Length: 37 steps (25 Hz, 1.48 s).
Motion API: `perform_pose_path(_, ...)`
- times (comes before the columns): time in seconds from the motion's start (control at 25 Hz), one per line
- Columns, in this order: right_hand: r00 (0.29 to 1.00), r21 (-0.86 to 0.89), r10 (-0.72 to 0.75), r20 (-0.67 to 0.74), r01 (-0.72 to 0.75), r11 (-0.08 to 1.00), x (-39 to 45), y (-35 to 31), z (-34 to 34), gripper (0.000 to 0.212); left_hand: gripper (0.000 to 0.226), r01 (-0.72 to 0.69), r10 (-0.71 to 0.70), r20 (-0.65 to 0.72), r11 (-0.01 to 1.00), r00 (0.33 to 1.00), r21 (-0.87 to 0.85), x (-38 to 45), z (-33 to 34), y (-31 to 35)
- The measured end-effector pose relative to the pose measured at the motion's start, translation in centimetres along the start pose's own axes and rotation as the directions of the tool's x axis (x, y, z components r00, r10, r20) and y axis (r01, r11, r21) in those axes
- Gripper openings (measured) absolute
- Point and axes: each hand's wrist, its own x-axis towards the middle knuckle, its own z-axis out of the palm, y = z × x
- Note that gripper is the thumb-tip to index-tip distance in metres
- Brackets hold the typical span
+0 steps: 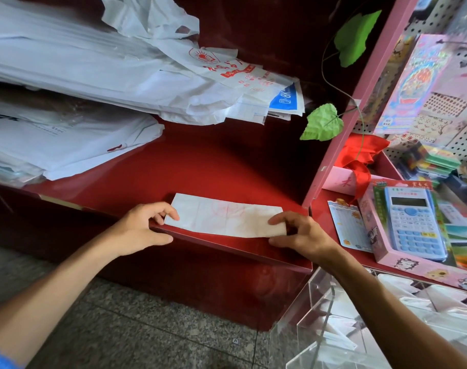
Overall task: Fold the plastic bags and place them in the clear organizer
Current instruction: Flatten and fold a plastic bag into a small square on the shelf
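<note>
Where the clear organizer (333, 315) stands at the lower right, below the shelf edge, its transparent compartments hold several folded white bags (440, 296), though how many sit in each compartment cannot be told through the glare. On the red shelf (227, 166) above it lies the folded plastic bag (224, 218), a flat white strip with faint red print, close to the front lip. Its long axis runs left to right along the shelf edge, the right end sitting slightly nearer the person than the left.

The left hand (144, 229) pinches the strip's left end, fingers curled over the top and thumb under the shelf lip. The right hand (301, 237) holds the right end, its fingertips (275, 221) pressing on the bag's corner; whether the thumb is beneath the bag cannot be told.

Further back on the shelf, unfolded white plastic bags (94, 62) with red printing lie in a loose heap, and a second stack (67, 139) lies just in front of it at the left. To the right, a pink shelf unit (360, 102) carries a boxed blue calculator (413, 225), a red ribbon (360, 158) and sticker sheets (421, 83). Green artificial leaves (323, 122) hang beside its post.
</note>
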Motion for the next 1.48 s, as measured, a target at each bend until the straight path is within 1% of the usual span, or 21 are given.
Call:
perform_pose_path(0.04,0.998,-0.072,-0.019,0.053,0.023,0.997,-0.1,0.2,-0.1,0.041,0.044,-0.029,0.029,-0.008,0.999,1.0,0.021,0.1,-0.1,-0.4)
perform_pose_path(0.12,0.999,-0.186,-0.028,0.045,0.036,0.982,-0.1,0.5,-0.3,0.046,0.046,-0.105,0.106,-0.034,0.994,0.994,0.034,0.2,0.0,-0.8)
perform_pose_path(0.2,0.995,-0.23,-0.092,-0.044,0.08,0.97,0.0,0.7,-0.4,0.036,0.043,-0.15,0.152,-0.062,0.988,0.986,0.036,0.2,0.2,-0.8)
perform_pose_path(0.28,0.974,-0.197,-0.186,-0.125,0.159,0.967,0.1,0.8,-0.5,0.02,0.036,-0.172,0.173,-0.138,0.985,0.975,0.019,0.3,0.1,-0.6)
perform_pose_path(0.32,0.963,-0.15,-0.217,-0.159,0.194,0.969,0.1,0.8,-0.5,0.015,0.032,-0.175,0.169,-0.189,0.984,0.967,-0.015,0.3,-0.1,-0.2)
perform_pose_path(0.4,0.953,0.044,-0.201,-0.225,0.216,0.975,0.4,0.4,-0.5,0.01,0.025,-0.166,0.102,-0.273,0.96,0.957,-0.225,0.3,-0.4,0.9)
perform_pose_path(0.48,0.96,0.29,-0.146,-0.24,0.214,0.933,0.8,0.0,-0.6,0.014,0.018,-0.161,0.009,-0.3,0.859,0.954,-0.485,0.1,-0.2,2.6)
perform_pose_path(0.56,0.965,0.477,-0.087,-0.247,0.199,0.856,1.1,-0.8,-0.5,0.015,0.011,-0.151,-0.041,-0.32,0.82,0.946,-0.552,0.3,0.3,3.3)
perform_pose_path(0.64,0.949,0.543,-0.027,-0.313,0.202,0.815,1.4,-1.4,-0.1,0.01,0.009,-0.123,-0.098,-0.347,0.818,0.933,-0.562,0.8,0.9,3.4)
perform_pose_path(0.72,0.905,0.453,-0.013,-0.425,0.225,0.863,1.6,-1.4,0.5,0.011,0.012,-0.052,-0.225,-0.363,0.786,0.904,-0.616,1.4,1.3,3.0)
perform_pose_path(0.84,0.848,0.053,-0.135,-0.513,0.188,0.981,1.6,-0.7,1.0,0.027,0.02,0.09,-0.405,-0.358,0.758,0.841,-0.646,1.9,2.0,2.3)
perform_pose_path(0.96,0.824,-0.34,-0.352,-0.445,0.209,0.917,1.3,-0.6,1.1,0.025,0.021,0.161,-0.546,-0.361,0.69,0.756,-0.706,2.1,3.1,2.5)
perform_pose_path(1.0,0.818,-0.399,-0.416,-0.396,0.255,0.881,1.2,-0.9,1.4,0.025,0.021,0.176,-0.591,-0.322,0.632,0.74,-0.755,2.1,3.4,3.1)
perform_pose_path(1.08,0.814,-0.446,-0.509,-0.279,0.36,0.819,0.8,-1.6,2.5,0.028,0.019,0.2,-0.61,-0.189,0.512,0.77,-0.836,1.6,4.3,4.5)
perform_pose_path(1.12,0.819,-0.459,-0.536,-0.207,0.402,0.792,0.7,-1.8,3.1,0.032,0.018,0.236,-0.583,-0.124,0.502,0.803,-0.832,1.2,4.8,5.4)
perform_pose_path(1.16,0.824,-0.473,-0.552,-0.127,0.438,0.764,0.6,-2.0,3.7,0.037,0.018,0.291,-0.544,-0.073,0.553,0.836,-0.781,0.8,5.2,5.9)
perform_pose_path(1.24,0.838,-0.504,-0.545,0.04,0.488,0.713,0.6,-2.0,4.6,0.049,0.028,0.356,-0.443,-0.044,0.771,0.895,-0.529,0.2,6.2,6.5)
perform_pose_path(1.28,0.848,-0.521,-0.515,0.121,0.496,0.695,0.6,-2.0,5.0,0.055,0.033,0.33,-0.387,-0.097,0.871,0.917,-0.364,0.0,6.5,6.6)
perform_pose_path(1.36,0.859,-0.551,-0.443,0.258,0.507,0.662,0.5,-1.9,5.4,0.067,0.037,0.168,-0.176,-0.287,0.984,0.942,-0.053,0.1,6.3,6.4)
perform_pose_path(1.4,0.85,-0.574,-0.431,0.303,0.524,0.629,0.4,-1.8,5.5,0.071,0.036,0.021,-0.004,-0.309,0.999,0.951,0.05,0.0,6.0,6.2)
perform_pose_path(1.48,0.83,-0.628,-0.446,0.335,0.55,0.551,0.4,-1.4,5.6,0.07,0.039,-0.271,0.293,-0.147,0.95,0.945,0.153,0.0,5.5,5.1)
